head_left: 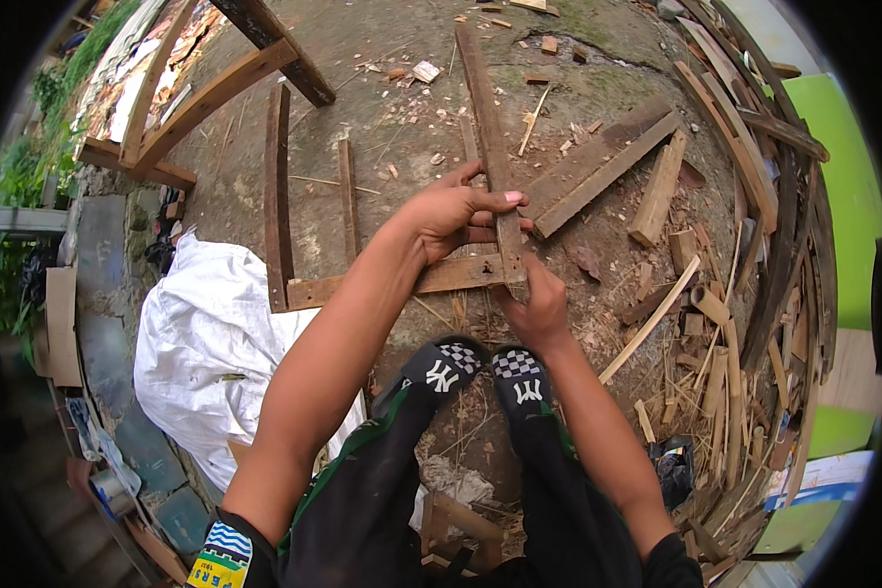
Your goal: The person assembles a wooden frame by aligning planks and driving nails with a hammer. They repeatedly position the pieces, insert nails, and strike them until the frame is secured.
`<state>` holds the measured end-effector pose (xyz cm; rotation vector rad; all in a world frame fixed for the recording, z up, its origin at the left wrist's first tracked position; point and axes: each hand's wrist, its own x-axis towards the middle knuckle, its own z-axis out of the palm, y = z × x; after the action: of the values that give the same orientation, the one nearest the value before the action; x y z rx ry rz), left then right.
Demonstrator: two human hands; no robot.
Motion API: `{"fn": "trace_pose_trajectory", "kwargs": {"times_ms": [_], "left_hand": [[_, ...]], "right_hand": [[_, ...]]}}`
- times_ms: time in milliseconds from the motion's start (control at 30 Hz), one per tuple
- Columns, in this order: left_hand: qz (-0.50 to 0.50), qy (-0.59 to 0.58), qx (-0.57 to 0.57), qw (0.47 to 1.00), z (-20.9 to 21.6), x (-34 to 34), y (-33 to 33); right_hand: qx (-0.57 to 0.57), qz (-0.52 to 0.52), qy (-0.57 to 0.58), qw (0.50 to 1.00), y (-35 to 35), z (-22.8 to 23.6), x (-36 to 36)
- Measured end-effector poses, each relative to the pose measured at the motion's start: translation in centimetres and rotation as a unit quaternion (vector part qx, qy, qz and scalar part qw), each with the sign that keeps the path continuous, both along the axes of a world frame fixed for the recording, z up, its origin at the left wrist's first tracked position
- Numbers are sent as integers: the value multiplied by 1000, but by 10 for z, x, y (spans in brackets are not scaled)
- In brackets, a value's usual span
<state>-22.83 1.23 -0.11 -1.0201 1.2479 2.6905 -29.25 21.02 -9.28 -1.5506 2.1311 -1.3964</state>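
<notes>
A wooden frame (456, 274) of nailed slats lies across in front of me, its crosspiece nearest my feet. Several long slats run away from that crosspiece, among them a dark left slat (278, 186) and a right-hand slat (482, 108). My left hand (451, 214) is closed round the right-hand slat, thumb on top and fingers partly hidden behind it. At the near right corner, where slat and crosspiece meet, my right hand (539, 302) grips the frame with curled fingers. Nail heads show at the joints.
A white sack (201, 343) lies to the left. Beyond it stands another wooden structure (216, 98). Loose planks (608, 167) lie right of the frame, and a heap of scrap wood (715, 382) runs along the right side. My slippered feet (451, 367) are close below the crosspiece.
</notes>
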Motion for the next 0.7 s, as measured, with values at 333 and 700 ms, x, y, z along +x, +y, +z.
{"fn": "trace_pose_trajectory", "kwargs": {"times_ms": [333,700], "left_hand": [[-8,24,6,1000,0,2,-2],[-24,-10,-63,998,0,-2,0]], "right_hand": [[64,9,-317,946,-10,66,8],[88,18,-358,930,-14,73,3]]}}
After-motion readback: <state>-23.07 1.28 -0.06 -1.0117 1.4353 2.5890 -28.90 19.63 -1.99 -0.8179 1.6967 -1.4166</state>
